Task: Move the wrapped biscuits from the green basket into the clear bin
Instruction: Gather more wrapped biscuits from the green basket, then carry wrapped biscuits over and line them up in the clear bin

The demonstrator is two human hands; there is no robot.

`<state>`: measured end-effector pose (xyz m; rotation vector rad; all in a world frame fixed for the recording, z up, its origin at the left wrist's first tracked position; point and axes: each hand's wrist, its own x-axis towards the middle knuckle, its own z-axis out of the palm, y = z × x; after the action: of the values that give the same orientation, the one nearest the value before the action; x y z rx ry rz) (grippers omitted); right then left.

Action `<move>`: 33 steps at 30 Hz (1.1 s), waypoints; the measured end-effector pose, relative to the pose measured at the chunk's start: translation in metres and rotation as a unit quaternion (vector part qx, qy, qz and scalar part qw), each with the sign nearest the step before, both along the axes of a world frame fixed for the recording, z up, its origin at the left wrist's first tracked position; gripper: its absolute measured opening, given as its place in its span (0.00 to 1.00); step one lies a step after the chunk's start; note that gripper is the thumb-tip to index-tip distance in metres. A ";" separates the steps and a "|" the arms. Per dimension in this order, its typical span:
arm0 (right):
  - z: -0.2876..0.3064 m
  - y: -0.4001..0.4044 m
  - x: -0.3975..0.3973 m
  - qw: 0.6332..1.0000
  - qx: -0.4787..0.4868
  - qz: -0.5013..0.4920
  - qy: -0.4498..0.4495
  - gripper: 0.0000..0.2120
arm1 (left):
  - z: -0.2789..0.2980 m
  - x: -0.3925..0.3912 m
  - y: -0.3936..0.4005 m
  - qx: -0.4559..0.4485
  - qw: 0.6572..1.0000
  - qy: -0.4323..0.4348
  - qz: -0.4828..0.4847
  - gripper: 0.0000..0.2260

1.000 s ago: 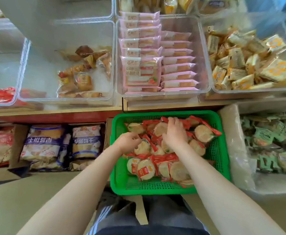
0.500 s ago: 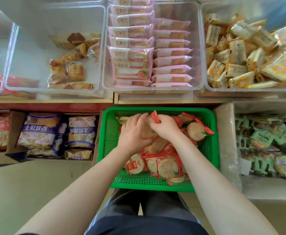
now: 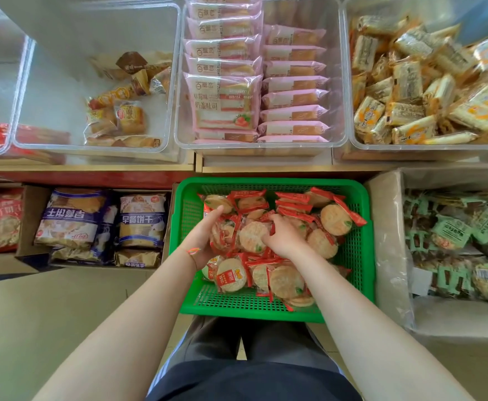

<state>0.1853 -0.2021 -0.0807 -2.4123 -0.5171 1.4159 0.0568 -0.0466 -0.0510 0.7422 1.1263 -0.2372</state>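
Both hands are down in the green basket (image 3: 269, 309), which sits on the person's lap below the shelf edge. The left hand (image 3: 205, 237) lies at the left side of the heap of wrapped biscuits (image 3: 334, 218), its fingers (image 3: 214, 213) stretched forward and slightly curved, cupping a cluster of red-and-clear packets from the left. The right hand (image 3: 283, 237) comes in from the right side, its fingers (image 3: 274, 219) curled down over the top of the same cluster, so the packets are squeezed between the two hands near the middle of the basket. A thin red cord (image 3: 193, 250) rings the left wrist. The rest of the biscuits lie loose across the basket, from its far rim to its near edge. On the shelf above, a clear bin (image 3: 63, 82) toward the left holds a few brown-and-yellow pastry packets (image 3: 121, 117) near its right wall; the bin next to it holds rows of pink sandwich-bread packs (image 3: 293, 91).
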 end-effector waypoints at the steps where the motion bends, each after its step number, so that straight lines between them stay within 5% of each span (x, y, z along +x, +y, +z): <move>1: -0.003 0.000 -0.005 1.000 -0.011 0.015 -0.023 0.32 | -0.001 -0.003 -0.001 -0.006 1.000 -0.001 0.009 0.23; 5: -0.005 0.003 -0.014 0.991 -0.043 0.086 -0.090 0.26 | -0.005 -0.011 -0.002 -0.027 0.999 0.000 0.018 0.26; 10: 0.024 0.013 -0.006 0.999 0.030 -0.009 -0.022 0.08 | -0.008 -0.014 0.001 -0.044 0.999 -0.002 0.013 0.29; 14: 0.058 0.024 -0.008 0.987 0.139 -0.073 -0.024 0.10 | 0.003 -0.012 0.006 -0.106 0.992 -0.002 0.065 0.25; 18: 0.090 0.038 -0.019 0.975 0.223 -0.010 -0.018 0.11 | 0.018 -0.012 0.014 -0.120 0.989 -0.085 0.012 0.26; 21: 0.106 0.049 -0.030 0.971 0.231 0.042 0.031 0.14 | 0.036 -0.013 0.022 -0.105 0.989 -0.098 -0.019 0.20; 24: 0.121 0.063 -0.041 0.963 0.268 -0.030 0.001 0.09 | 0.057 -0.021 0.039 -0.068 0.992 -0.106 -0.009 0.15; 29: 0.147 0.097 -0.060 0.953 0.261 -0.153 0.028 0.25 | 0.089 -0.054 0.086 -0.033 0.973 -0.225 -0.041 0.12; 33: 0.157 0.140 -0.089 0.954 0.237 -0.161 0.083 0.20 | 0.105 -0.084 0.133 0.019 0.968 -0.243 -0.055 0.19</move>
<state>0.0965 -0.0623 0.0764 -1.8758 -0.3517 1.1776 -0.0269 0.0865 0.0541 0.8431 0.6261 -0.1167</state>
